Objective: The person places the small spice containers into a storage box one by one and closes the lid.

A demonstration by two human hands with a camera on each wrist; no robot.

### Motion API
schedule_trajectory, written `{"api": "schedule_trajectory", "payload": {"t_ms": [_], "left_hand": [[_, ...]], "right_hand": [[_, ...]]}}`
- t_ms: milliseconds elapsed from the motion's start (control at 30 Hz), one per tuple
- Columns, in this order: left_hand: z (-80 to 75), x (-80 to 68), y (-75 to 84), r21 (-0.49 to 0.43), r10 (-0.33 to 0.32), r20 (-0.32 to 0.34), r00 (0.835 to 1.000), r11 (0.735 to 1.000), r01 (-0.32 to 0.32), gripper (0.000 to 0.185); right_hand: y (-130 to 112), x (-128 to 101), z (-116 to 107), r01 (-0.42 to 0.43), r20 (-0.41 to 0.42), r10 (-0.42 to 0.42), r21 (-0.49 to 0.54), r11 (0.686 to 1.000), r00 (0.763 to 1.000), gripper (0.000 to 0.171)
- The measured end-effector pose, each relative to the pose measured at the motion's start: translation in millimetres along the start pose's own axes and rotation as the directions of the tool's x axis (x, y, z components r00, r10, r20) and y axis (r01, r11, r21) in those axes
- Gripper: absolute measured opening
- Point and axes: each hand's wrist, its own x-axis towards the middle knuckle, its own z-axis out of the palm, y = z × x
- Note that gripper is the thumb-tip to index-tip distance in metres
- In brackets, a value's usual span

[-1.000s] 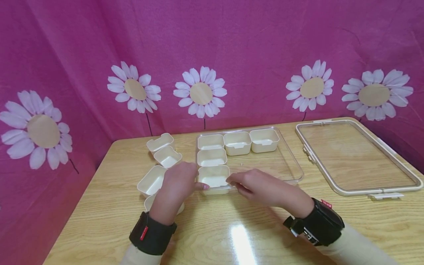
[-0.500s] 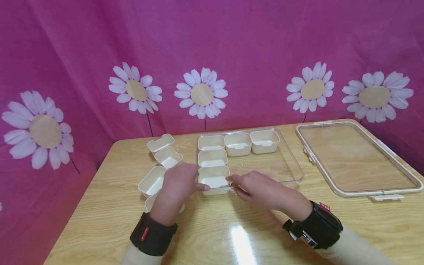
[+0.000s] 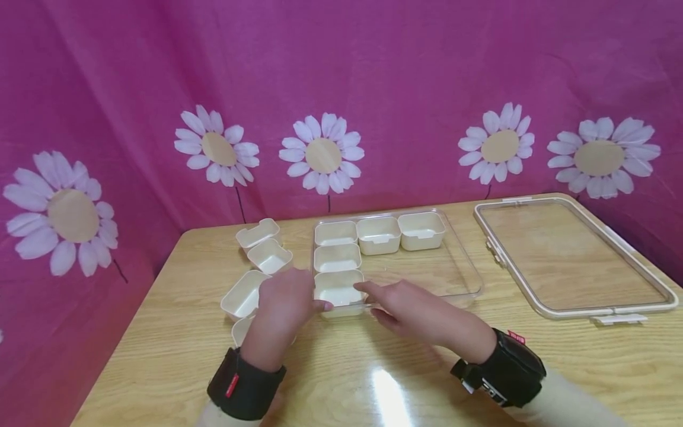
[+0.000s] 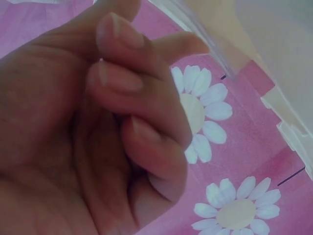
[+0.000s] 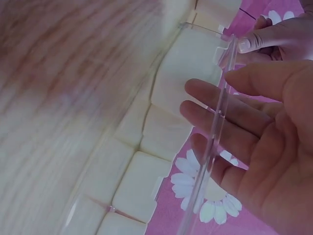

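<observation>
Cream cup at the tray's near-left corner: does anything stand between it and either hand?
Nothing visible does. The cream cup sits inside the clear tray; the left hand and right hand are both at its near edge.

No text, label or number can be read anywhere.

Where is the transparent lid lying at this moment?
In the head view, the transparent lid lies flat on the wooden table, right of the clear tray.
</observation>
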Motion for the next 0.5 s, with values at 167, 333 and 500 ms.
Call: {"api": "schedule_trajectory", "payload": {"t_ms": [167, 333, 500], "left_hand": [[-2.6, -3.5, -4.1, 0.015, -0.023, 0.035, 0.999, 1.000, 0.023, 0.045], [-3.9, -4.4, -7.9, -0.003, -0.017, 0.051, 0.999, 1.000, 0.017, 0.044], [-5.5, -3.5, -16.3, -0.071, 0.025, 0.075, 0.997, 0.997, -0.020, 0.041]], "right_hand": [[-1, 2, 6, 0.021, -0.005, -0.022, -0.030, 0.999, 1.000, 0.040], [-1, 3, 8, 0.035, -0.010, -0.035, -0.042, 0.999, 0.999, 0.041], [8, 1, -10, -0.007, -0.032, 0.005, -0.054, 0.999, 0.999, 0.043]]}}
